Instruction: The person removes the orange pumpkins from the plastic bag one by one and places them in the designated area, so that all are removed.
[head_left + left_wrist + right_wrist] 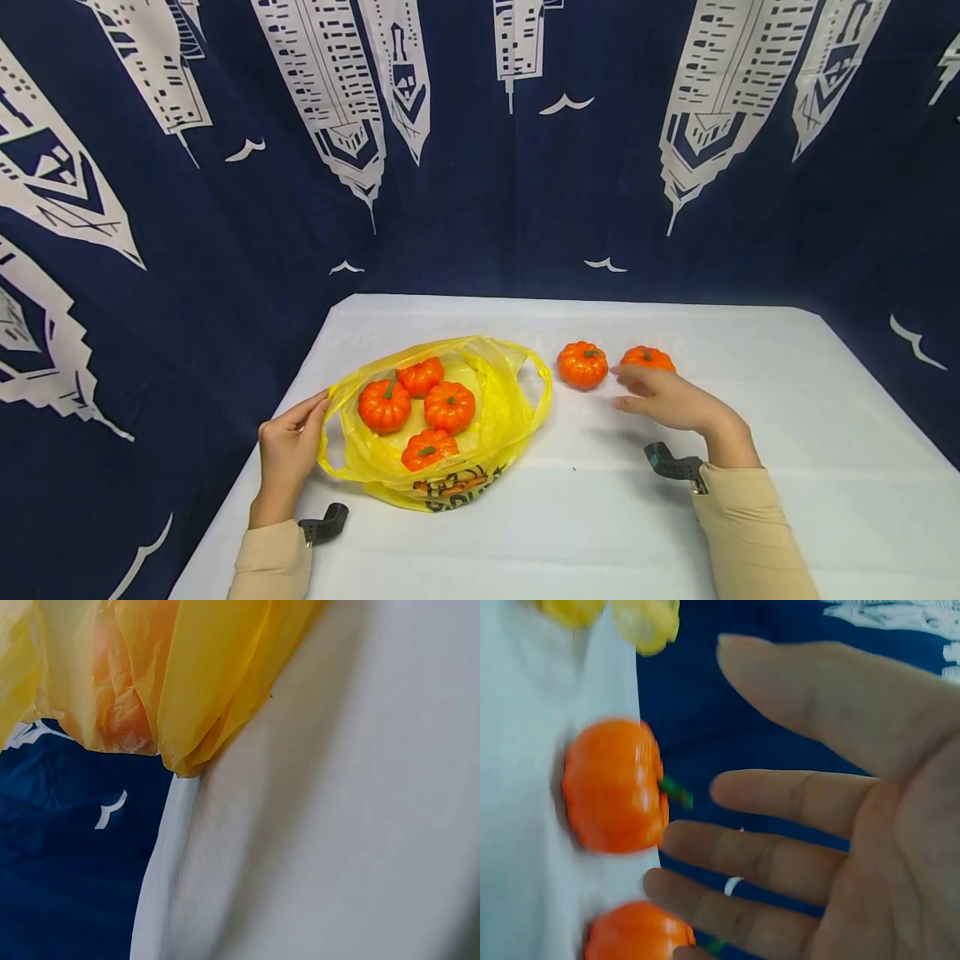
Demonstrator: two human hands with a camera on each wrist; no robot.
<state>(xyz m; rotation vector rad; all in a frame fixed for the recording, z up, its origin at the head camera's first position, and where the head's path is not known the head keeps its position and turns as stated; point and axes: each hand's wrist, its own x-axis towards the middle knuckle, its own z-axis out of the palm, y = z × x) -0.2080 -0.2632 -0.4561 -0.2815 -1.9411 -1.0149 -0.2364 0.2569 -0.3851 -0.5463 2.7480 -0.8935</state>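
Observation:
A yellow plastic bag (498, 429) lies with its mouth spread on the table, several small orange pumpkins (384, 407) inside it. My left hand (288, 446) pinches the bag's left edge near a handle loop. Outside the bag, to its right, sit two more pumpkins: a nearer-to-bag pumpkin (582, 365) and a right-hand pumpkin (651, 357), which my right hand (675, 400) partly covers in the head view. In the right wrist view the fingers of that hand are spread and hold nothing; a green-stemmed pumpkin (615, 787) shows beyond the fingertips.
A white cloth covers the table (570, 533). Behind it hangs a dark blue curtain (480, 208) with white building and bird prints. In the left wrist view, the bag's yellow side (217, 667) hangs over the table's edge area. Black wrist cameras (326, 523) sit on both sleeves.

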